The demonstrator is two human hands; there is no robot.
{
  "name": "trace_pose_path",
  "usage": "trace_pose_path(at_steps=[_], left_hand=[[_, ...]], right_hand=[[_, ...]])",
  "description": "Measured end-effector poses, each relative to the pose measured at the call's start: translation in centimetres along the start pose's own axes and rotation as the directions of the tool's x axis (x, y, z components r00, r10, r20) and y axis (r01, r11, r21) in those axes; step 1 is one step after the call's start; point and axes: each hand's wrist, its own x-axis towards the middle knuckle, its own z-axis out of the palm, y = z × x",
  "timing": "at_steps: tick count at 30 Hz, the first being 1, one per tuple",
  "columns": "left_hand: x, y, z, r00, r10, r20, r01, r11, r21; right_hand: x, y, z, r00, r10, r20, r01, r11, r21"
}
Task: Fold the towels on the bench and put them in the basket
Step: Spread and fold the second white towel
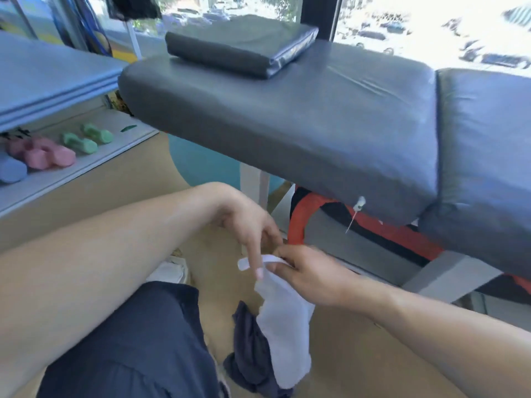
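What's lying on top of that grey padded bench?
A dark folded towel rests flat on the bench near its far end. The rest of the padding shown is bare. Anything beneath the towel is covered.

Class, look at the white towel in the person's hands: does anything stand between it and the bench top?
Nothing visible does. The left hand and right hand pinch the white towel below the bench; the padded edge nearest them is bare. The dark folded pad sits at the far side. No basket is in view.
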Motion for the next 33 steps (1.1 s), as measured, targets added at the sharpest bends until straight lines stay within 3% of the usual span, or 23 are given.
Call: trace_pose_path(at_steps=[5, 7, 9, 10, 12, 15, 17, 19, 23, 27, 30, 33], left_hand=[[-3.2, 4.6, -0.4, 0.974, 0.142, -0.174, -0.120, 0.984, 0.130], [-4.7, 5.1, -1.1, 0.951, 0.218, -0.218, -0.237, 0.969, -0.066], [-6.1, 5.4, -2.2, 0.912, 0.327, -0.249, -0.394, 0.868, -0.303], [-6.6, 5.7, -2.9, 0.880, 0.357, -0.314, -0.459, 0.809, -0.367], [-7.2, 6.6, -3.9, 0.799, 0.319, -0.510, -0.554, 0.720, -0.418], [-7.2, 7.3, -5.4, 0.607, 0.191, -0.772, -0.634, 0.702, -0.325], [-7.1, 7.1, -6.3, 0.497, 0.105, -0.861, -0.667, 0.682, -0.301], [-6.8, 6.6, -7.2, 0.440, 0.015, -0.898, -0.680, 0.659, -0.322], [-6.1, 4.7, -9.4, 0.376, -0.041, -0.926, -0.616, 0.735, -0.283], [-5.3, 2.8, -12.4, 0.274, -0.075, -0.959, -0.382, 0.906, -0.180], [-4.7, 1.2, -15.3, 0.231, -0.019, -0.973, -0.185, 0.981, -0.064], [-3.5, -0.5, -18.2, 0.227, 0.086, -0.970, 0.107, 0.988, 0.113]], right_hand=[[-4.7, -1.8, -6.0, 0.985, -0.010, -0.173, 0.029, 0.994, 0.109], [-6.0, -1.5, -7.7, 0.973, 0.017, -0.232, 0.044, 0.966, 0.256], [-7.3, -0.9, -9.4, 0.980, 0.084, -0.178, 0.026, 0.842, 0.538], [-8.0, -0.4, -10.3, 0.990, 0.093, -0.103, -0.008, 0.777, 0.630], [-9.4, 0.6, -11.9, 0.997, 0.082, -0.001, -0.062, 0.754, 0.654], [-11.6, 2.2, -14.2, 0.994, 0.103, 0.049, -0.110, 0.753, 0.649], [-13.3, 3.2, -15.7, 0.989, 0.133, 0.067, -0.146, 0.770, 0.621], [-15.2, 4.2, -17.3, 0.980, 0.154, 0.129, -0.200, 0.805, 0.559], [-19.2, 6.4, -21.1, 0.937, 0.256, 0.237, -0.337, 0.844, 0.418], [-22.7, 8.3, -26.1, 0.894, 0.416, 0.166, -0.448, 0.826, 0.343], [-24.4, 9.5, -29.4, 0.826, 0.563, -0.010, -0.527, 0.779, 0.339], [-24.6, 11.1, -31.4, 0.728, 0.629, -0.272, -0.596, 0.777, 0.202]])
